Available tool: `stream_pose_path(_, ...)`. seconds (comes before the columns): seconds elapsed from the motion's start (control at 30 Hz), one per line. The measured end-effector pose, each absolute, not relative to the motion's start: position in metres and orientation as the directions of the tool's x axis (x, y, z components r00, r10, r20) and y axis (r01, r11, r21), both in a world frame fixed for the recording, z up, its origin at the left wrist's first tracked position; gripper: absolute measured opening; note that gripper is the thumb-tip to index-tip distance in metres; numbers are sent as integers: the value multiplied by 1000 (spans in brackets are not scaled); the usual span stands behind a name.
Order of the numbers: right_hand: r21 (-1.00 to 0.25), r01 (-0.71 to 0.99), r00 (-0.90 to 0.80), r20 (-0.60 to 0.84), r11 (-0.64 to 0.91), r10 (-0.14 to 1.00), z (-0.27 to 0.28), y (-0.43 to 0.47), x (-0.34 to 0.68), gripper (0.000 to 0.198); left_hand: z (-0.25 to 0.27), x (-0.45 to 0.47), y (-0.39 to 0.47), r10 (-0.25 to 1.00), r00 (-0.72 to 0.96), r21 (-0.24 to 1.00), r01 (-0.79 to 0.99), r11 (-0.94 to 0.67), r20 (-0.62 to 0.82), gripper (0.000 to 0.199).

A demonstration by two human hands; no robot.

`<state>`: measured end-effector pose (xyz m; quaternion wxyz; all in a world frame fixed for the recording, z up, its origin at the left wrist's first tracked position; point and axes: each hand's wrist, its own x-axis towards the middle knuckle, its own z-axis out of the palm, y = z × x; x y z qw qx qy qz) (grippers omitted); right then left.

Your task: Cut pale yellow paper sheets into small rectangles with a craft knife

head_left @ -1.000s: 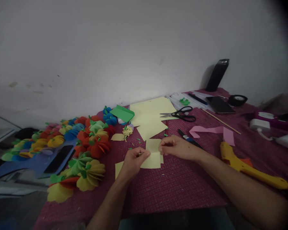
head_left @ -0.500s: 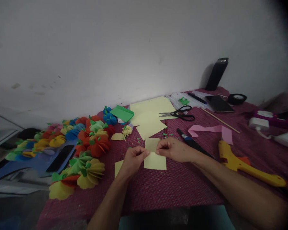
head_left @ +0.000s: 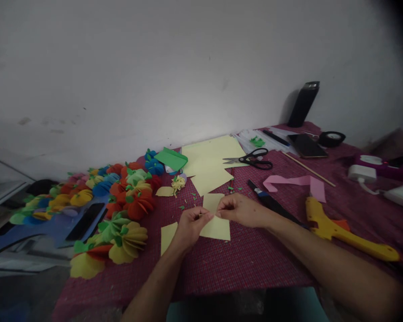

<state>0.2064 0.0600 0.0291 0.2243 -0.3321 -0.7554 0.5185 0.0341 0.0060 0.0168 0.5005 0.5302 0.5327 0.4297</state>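
Note:
A pale yellow square of paper (head_left: 218,229) is in front of me, pinched near its middle by both hands. My left hand (head_left: 194,226) is closed with thumb and forefinger together on it. My right hand (head_left: 237,210) pinches it too, and the fingertips of both hands nearly meet. More yellow paper (head_left: 212,201) shows just behind the fingers; I cannot tell whether it is the same piece. Another yellow piece (head_left: 168,235) lies beside my left wrist. Black-handled scissors (head_left: 251,159) rest on a larger yellow sheet (head_left: 210,154) farther back.
Colourful paper pumpkins (head_left: 127,201) crowd the left side. On the right lie a yellow glue gun (head_left: 339,232), a pink strip (head_left: 289,181), a wooden stick (head_left: 309,168), black tape (head_left: 332,138) and a phone (head_left: 308,146). A black flask (head_left: 304,105) stands against the wall.
The paper has tilted slightly and its lower edge has shifted left. My left hand has moved a little to the right, bringing the fingertips closer together.

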Motion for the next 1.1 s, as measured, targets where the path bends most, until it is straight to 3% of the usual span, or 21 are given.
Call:
stream_pose_path(0.2, -953, 265, -677, -77, 144, 731, 44, 68, 223, 13, 20, 17, 8, 999, -14, 992, 123, 41, -39, 24)
stream_pose_path(0.4, -930, 246, -679, 36, 273, 734, 36, 60, 211, 19, 19, 25, 6, 995, 99, 978, 208, -8, -13, 24)
stream_pose_path(0.63, -910, 265, -699, 47, 319, 714, 25, 56, 201, 20, 21, 32, 6, 988, 150, 978, 207, -2, -30, 25)
stream_pose_path(0.9, -921, 307, -698, -48, 239, 714, 39, 69, 223, 18, 23, 21, 8, 998, 36, 987, 157, 40, -47, 26)
stream_pose_path(1.1, -915, 273, -678, 36, 297, 734, 37, 63, 213, 20, 20, 25, 8, 997, 71, 984, 177, 18, -31, 23)
